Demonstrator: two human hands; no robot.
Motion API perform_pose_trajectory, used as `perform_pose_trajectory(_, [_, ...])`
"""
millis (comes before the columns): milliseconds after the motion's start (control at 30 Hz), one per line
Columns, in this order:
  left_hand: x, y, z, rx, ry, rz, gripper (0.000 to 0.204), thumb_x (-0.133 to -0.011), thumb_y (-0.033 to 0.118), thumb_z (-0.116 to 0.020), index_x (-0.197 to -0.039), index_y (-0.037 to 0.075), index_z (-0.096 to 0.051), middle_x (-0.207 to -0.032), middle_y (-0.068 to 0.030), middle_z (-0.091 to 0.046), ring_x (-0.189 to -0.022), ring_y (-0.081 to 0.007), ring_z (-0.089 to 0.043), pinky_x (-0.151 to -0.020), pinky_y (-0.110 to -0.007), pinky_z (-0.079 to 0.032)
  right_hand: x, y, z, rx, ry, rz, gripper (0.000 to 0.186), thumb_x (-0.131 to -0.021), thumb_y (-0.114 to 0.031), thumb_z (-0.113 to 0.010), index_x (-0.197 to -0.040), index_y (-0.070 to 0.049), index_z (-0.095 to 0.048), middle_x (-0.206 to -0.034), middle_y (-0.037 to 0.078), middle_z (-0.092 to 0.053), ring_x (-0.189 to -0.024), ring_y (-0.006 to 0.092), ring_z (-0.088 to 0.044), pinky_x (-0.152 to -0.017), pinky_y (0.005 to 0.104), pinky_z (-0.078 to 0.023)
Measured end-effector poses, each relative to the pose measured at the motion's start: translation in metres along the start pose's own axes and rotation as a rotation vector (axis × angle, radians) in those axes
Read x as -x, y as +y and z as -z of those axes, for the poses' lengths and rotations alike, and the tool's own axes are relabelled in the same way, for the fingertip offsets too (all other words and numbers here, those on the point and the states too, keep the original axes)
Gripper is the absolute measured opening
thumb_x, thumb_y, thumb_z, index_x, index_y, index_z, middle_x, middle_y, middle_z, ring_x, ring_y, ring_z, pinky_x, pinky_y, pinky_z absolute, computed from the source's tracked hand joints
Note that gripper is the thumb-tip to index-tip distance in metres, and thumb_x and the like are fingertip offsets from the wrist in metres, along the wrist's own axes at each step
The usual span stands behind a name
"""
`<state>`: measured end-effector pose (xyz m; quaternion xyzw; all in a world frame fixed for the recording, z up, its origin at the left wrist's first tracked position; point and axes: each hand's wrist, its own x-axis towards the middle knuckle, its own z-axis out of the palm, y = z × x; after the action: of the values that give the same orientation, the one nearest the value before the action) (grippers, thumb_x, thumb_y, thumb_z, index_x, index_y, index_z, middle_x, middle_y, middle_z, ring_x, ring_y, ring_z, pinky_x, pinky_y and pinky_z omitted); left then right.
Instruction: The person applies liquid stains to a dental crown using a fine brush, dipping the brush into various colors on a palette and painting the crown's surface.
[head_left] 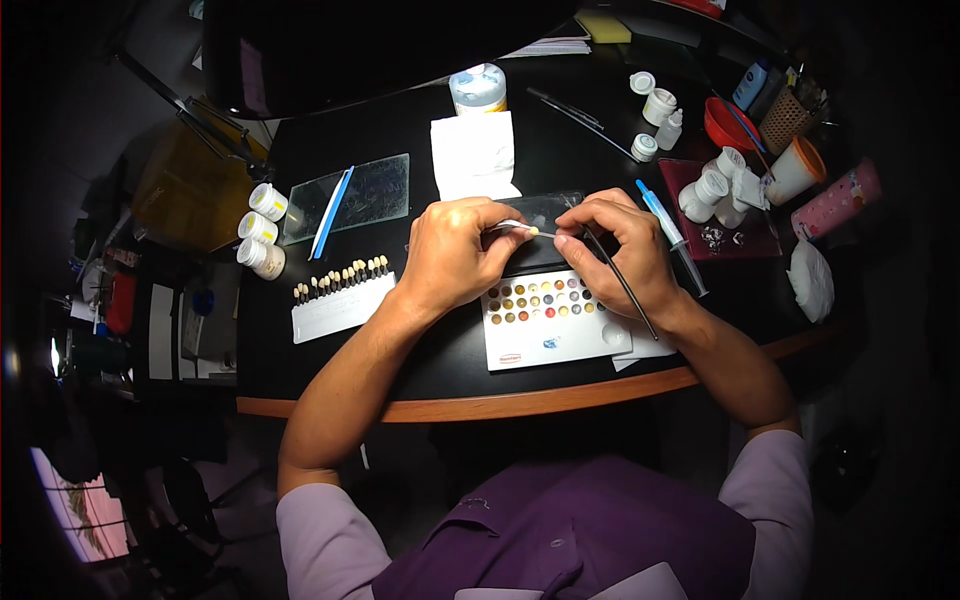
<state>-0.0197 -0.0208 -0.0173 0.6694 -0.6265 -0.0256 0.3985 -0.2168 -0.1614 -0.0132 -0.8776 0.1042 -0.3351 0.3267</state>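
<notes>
Small cream tooth-shaped piece between the two hands, beyond the far edge of a white paint palette. The grip of the left hand pinches it at the fingertips, along with a white strip. The grip of the right hand closes on a slim dark-handled tool, slanting near and right, tip hidden. A thin pale rod spans piece and right fingertips; which hand bears it cannot be told. The piece is probably light, stiff, smooth and easily chipped; a gentle pinch at its edges suits it, leaving the face free. The tool is best taken well down its shaft.

Surface: a black bench with a wooden near edge. At left, a glass plate, tooth samples on a white holder and white jars; at far centre, a white tissue; at right, a blue syringe. The room around is dim.
</notes>
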Motion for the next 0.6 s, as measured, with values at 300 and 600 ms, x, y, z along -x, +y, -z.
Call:
perform_pose_trajectory(300, [0.002,0.007,0.011,0.115,0.098,0.022,0.007,-0.089,0.002,-0.081,-0.095,0.002,-0.085,-0.072,-0.0066,-0.074,-0.06,-0.009,-0.064,-0.056,-0.027,-0.047,-0.007,-0.004,-0.002,-0.191,0.032,-0.039,0.011,-0.09,-0.004,-0.083,-0.1,-0.001,-0.081,-0.097,0.011,-0.076,-0.093,0.0191,-0.072,-0.081,0.0309,-0.057])
perform_pose_trajectory(600, [-0.003,0.008,0.032,0.017,0.072,0.038,0.024,-0.087,0.004,-0.079,-0.111,-0.001,-0.08,-0.072,-0.0043,-0.068,-0.056,-0.0079,-0.055,-0.054,-0.027,-0.042,-0.032,0.007,-0.006,-0.161,0.023,-0.022,0.006,-0.088,0.0,-0.077,-0.094,0.0,-0.079,-0.089,0.009,-0.077,-0.085,0.0165,-0.073,-0.077,0.029,-0.057])
